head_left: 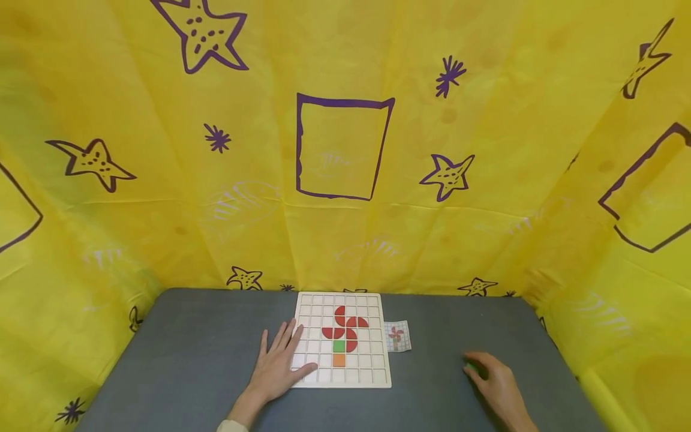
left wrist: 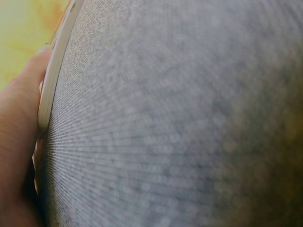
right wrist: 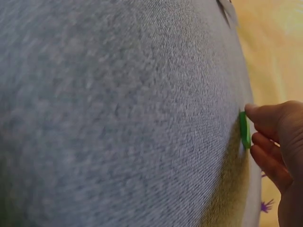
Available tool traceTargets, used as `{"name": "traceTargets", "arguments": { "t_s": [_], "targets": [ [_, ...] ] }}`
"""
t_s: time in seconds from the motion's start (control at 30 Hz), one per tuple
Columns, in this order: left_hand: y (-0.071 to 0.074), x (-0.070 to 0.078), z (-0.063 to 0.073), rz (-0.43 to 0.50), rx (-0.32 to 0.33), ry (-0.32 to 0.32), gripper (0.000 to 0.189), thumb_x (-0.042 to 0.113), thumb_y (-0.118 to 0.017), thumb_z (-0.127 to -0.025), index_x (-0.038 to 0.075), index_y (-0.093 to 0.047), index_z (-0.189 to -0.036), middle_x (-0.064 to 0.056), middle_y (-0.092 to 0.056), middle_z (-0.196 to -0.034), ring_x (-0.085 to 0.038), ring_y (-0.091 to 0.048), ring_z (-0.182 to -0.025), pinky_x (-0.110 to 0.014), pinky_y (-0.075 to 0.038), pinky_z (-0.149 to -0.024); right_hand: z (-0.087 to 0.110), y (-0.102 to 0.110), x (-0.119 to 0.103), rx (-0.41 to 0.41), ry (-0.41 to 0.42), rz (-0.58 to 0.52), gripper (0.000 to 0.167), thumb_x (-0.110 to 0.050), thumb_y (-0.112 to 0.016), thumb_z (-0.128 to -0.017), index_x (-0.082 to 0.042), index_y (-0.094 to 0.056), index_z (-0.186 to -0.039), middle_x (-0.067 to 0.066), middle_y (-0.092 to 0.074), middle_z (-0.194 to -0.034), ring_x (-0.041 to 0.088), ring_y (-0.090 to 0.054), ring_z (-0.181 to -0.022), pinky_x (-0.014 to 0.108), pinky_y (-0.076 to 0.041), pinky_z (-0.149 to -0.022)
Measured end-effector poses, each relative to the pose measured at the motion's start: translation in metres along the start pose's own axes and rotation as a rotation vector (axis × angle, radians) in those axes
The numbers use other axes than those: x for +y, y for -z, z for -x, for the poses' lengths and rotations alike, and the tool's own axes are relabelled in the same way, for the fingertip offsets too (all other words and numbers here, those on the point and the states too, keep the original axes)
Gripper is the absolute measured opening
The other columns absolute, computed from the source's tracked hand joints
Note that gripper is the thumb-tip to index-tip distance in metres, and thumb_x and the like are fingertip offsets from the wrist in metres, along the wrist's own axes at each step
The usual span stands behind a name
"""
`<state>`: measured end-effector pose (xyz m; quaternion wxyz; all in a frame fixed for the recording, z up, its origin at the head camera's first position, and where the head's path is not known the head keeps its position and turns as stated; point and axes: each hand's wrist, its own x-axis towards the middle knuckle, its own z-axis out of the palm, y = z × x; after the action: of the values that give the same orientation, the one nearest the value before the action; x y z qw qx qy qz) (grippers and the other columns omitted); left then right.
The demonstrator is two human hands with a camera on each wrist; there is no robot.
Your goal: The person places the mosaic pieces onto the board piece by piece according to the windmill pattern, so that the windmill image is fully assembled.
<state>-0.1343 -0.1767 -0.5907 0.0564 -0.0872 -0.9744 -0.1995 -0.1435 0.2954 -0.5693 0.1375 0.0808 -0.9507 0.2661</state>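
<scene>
A white grid board (head_left: pixel 367 377) lies on the grey table. Red quarter-circle pieces (head_left: pixel 340 333) form a pinwheel in its cells, with a green square tile (head_left: pixel 339 346) and an orange square tile (head_left: pixel 339 360) in a column below. My left hand (head_left: pixel 275 366) rests on the board's left edge, fingers spread and thumb over the lower cells. To the right of the board, my right hand (head_left: pixel 496 381) pinches a green tile (right wrist: pixel 245 130) between thumb and fingers, close over the table; its full outline is partly hidden by the fingers.
Against the board's right side lies a small paper card (head_left: pixel 398 343) printed with a pinwheel pattern on a grid. Yellow cloth (head_left: pixel 345 240) with purple drawings rises behind the table (head_left: pixel 205 336) and along both sides.
</scene>
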Motion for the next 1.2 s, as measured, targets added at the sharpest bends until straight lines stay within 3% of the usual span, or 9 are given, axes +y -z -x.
{"name": "traceTargets", "arguments": {
  "t_s": [0.13,0.43,0.63,0.87,1.2],
  "targets": [
    [0.000,0.001,0.000,-0.003,0.006,0.001,0.093,0.071,-0.057,-0.083,0.011,-0.039,-0.151,-0.011,-0.028,-0.160,-0.035,-0.022,-0.147,-0.064,-0.001,-0.113,0.003,0.001,0.004,-0.038,-0.039,-0.003,0.028,-0.007,-0.084,-0.075,-0.011,-0.075,-0.101,0.001,-0.071,-0.097,0.025,-0.067,-0.087,0.041,-0.056,-0.076],
    [0.000,-0.001,-0.001,0.001,-0.012,0.010,0.094,0.072,-0.056,-0.083,0.011,-0.037,-0.152,-0.011,-0.026,-0.160,-0.034,-0.021,-0.147,-0.065,-0.001,-0.113,0.002,0.015,0.006,-0.212,-0.168,-0.055,0.032,-0.006,-0.081,-0.076,-0.004,-0.073,-0.107,0.010,-0.071,-0.103,0.030,-0.067,-0.096,0.042,-0.055,-0.081],
    [-0.002,-0.003,-0.001,-0.012,-0.019,0.004,0.095,0.074,-0.055,-0.083,0.014,-0.036,-0.153,-0.008,-0.025,-0.161,-0.031,-0.019,-0.148,-0.063,0.001,-0.114,-0.005,0.021,0.005,-0.290,-0.182,-0.060,0.035,-0.006,-0.082,-0.076,0.000,-0.071,-0.109,0.012,-0.071,-0.104,0.027,-0.068,-0.092,0.038,-0.056,-0.076],
    [-0.001,-0.003,-0.001,-0.009,-0.023,0.001,0.095,0.074,-0.055,-0.082,0.013,-0.035,-0.153,-0.009,-0.024,-0.161,-0.032,-0.019,-0.148,-0.064,0.000,-0.114,-0.010,0.024,0.001,-0.306,-0.167,-0.074,0.036,-0.005,-0.081,-0.076,0.000,-0.070,-0.110,0.011,-0.070,-0.105,0.026,-0.068,-0.091,0.034,-0.057,-0.073],
    [-0.002,-0.002,0.000,0.015,0.010,-0.012,0.093,0.071,-0.058,-0.082,0.010,-0.040,-0.151,-0.012,-0.029,-0.159,-0.035,-0.023,-0.146,-0.065,-0.002,-0.112,-0.019,0.023,-0.016,-0.269,-0.112,-0.096,0.033,-0.007,-0.081,-0.077,-0.002,-0.072,-0.109,0.006,-0.071,-0.102,0.020,-0.068,-0.087,0.027,-0.056,-0.071]
  ]
}}
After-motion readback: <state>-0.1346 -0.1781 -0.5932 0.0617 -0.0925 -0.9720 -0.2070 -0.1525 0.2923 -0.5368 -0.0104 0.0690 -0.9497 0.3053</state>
